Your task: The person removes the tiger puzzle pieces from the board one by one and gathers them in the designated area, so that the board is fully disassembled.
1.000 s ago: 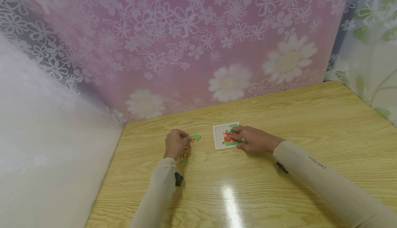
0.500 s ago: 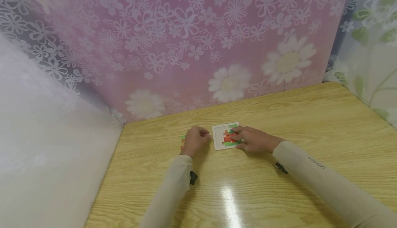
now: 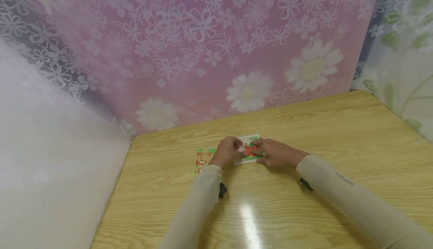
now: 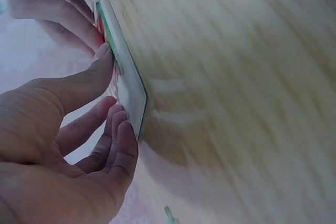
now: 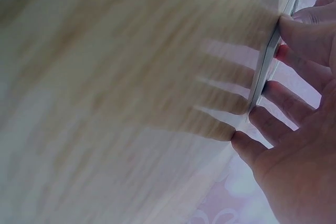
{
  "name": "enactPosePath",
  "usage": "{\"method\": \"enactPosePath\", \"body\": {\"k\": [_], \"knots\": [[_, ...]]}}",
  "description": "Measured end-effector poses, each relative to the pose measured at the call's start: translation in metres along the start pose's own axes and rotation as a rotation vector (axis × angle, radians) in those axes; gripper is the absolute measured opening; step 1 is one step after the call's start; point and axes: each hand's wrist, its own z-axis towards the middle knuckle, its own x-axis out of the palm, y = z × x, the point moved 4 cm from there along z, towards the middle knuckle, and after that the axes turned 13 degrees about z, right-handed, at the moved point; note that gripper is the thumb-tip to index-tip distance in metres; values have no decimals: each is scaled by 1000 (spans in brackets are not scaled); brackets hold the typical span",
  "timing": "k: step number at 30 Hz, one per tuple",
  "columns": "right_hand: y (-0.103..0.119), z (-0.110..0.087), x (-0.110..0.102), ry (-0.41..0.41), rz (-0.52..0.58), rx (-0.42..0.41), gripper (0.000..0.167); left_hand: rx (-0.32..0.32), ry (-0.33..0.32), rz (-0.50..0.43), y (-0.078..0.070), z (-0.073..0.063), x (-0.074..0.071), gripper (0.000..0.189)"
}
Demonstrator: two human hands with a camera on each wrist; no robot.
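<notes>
A jigsaw tray [image 3: 236,162] with a pale rim lies flat on the wooden table, its right part filled with orange and green pieces [image 3: 250,151]. My left hand [image 3: 227,152] is over the tray's left side, thumb and fingers bent toward each other. In the left wrist view a thin puzzle piece [image 4: 116,88] shows edge-on between them, mostly hidden. My right hand [image 3: 280,152] rests on the tray's right side with spread, fairly straight fingers. Its thumb [image 5: 294,30] touches the near edge, and one fingertip presses the assembled pieces.
Loose puzzle pieces [image 3: 200,162] lie left of the left hand, with another green piece [image 3: 211,151] beside them, partly covered by that hand. The wooden table [image 3: 304,211] meets a floral curtain [image 3: 203,72] at its back and sides.
My left hand has moved right from the loose pieces onto the tray's left side, uncovering the loose pieces. My right hand and the tray have stayed in place.
</notes>
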Motion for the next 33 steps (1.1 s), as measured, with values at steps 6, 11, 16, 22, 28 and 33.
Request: {"method": "enactPosePath", "body": {"k": [6,11,16,22,28,33], "knots": [[-2,1,0,-8,-53,11,42,-13,1,-2,0,3,0,32],[2,0,-3,-18,-124,-39,33,-34,15,-15,0,4,0,31],[6,-5,-5,-22,-139,-101,29,-56,31,-18,1,4,0,29],[7,-9,-5,-27,-137,-115,30,-71,45,-15,-1,4,1,29],[9,-9,-4,-35,-138,-132,25,-68,45,-12,-1,4,1,29],[10,-9,-5,-33,-133,-163,19,-49,35,-6,0,5,3,29]]}}
